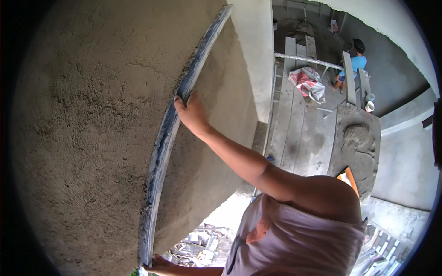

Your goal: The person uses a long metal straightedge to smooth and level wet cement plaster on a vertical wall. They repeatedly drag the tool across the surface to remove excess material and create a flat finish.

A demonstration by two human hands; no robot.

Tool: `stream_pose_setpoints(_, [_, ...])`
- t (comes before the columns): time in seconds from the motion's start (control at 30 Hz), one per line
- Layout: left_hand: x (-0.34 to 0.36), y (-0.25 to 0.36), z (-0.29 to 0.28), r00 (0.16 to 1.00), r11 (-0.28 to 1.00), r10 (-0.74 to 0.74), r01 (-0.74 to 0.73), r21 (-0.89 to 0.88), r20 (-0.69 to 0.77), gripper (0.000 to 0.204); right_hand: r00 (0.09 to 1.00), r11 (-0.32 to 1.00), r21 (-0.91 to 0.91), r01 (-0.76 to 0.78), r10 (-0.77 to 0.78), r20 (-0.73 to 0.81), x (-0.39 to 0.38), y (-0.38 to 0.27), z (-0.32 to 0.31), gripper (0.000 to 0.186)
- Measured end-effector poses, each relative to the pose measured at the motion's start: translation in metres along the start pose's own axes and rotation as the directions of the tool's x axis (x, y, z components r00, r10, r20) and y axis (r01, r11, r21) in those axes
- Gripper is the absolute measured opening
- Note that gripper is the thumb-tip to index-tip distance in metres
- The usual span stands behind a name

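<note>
The right hand (191,112) is gripping the long straightedge (168,133) partway up its length, fingers closed around its edge, and is pressing it flat against the plastered wall (83,138), where rough wet plaster is lying to its left and smoother plaster to its right. The left hand (159,265) is holding the straightedge's lower end at the bottom of the view, fingers wrapped on it. Off to the right, a mortar board (359,147) is sitting on scaffold planks (294,133), with a crumpled bag (307,83) and another person (354,62) farther along.
</note>
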State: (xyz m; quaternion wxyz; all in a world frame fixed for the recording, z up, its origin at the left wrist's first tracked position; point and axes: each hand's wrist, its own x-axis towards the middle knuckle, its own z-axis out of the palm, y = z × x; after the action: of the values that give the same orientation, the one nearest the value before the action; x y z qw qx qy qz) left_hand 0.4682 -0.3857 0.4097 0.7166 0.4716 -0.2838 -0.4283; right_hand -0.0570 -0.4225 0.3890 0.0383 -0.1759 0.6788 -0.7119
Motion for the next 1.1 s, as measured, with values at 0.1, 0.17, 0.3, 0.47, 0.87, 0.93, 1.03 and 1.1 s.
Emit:
stream_pose_setpoints(0.1, [0.0,0.004,0.002,1.0,1.0,0.008,-0.008,0.003,0.002,0.055,0.999,0.999,0.03,0.033,-0.033,0.013,0.002,-0.016,0.004,0.047])
stream_pose_setpoints(0.17, [0.002,0.007,0.003,1.0,1.0,0.013,-0.013,0.011,0.002,0.055,0.998,0.997,0.074,0.034,-0.038,0.046,0.004,-0.028,0.004,0.048])
stream_pose_setpoints(0.3, [0.002,0.013,0.002,1.0,1.0,0.021,-0.021,0.007,-0.001,0.054,0.991,0.985,0.147,0.089,-0.103,0.089,0.008,-0.047,0.007,0.054])
stream_pose_setpoints(0.47, [-0.001,0.009,-0.005,1.0,1.0,0.006,-0.005,0.005,-0.023,0.054,0.975,0.875,0.48,-0.062,-0.05,0.219,0.007,-0.058,-0.005,0.053])
stream_pose_setpoints(0.87, [-0.007,-0.055,-0.041,0.994,0.994,-0.104,0.104,-0.012,-0.013,0.047,0.979,0.977,0.127,-0.169,0.152,0.135,-0.027,0.119,-0.009,0.046])
stream_pose_setpoints(0.93, [-0.007,-0.065,-0.039,0.994,0.994,-0.108,0.108,-0.008,-0.011,0.044,0.977,0.979,0.093,-0.179,0.166,0.132,-0.025,0.149,-0.002,0.039])
stream_pose_setpoints(1.03, [-0.012,-0.066,-0.037,0.989,0.992,-0.121,0.123,0.011,-0.083,0.045,0.964,0.972,0.046,-0.23,0.22,0.152,-0.027,0.163,0.004,0.037])
stream_pose_setpoints(1.1, [-0.013,-0.068,-0.029,0.985,0.992,-0.118,0.123,0.031,-0.125,0.046,0.965,0.973,0.025,-0.23,0.224,0.137,-0.023,0.164,0.002,0.038])
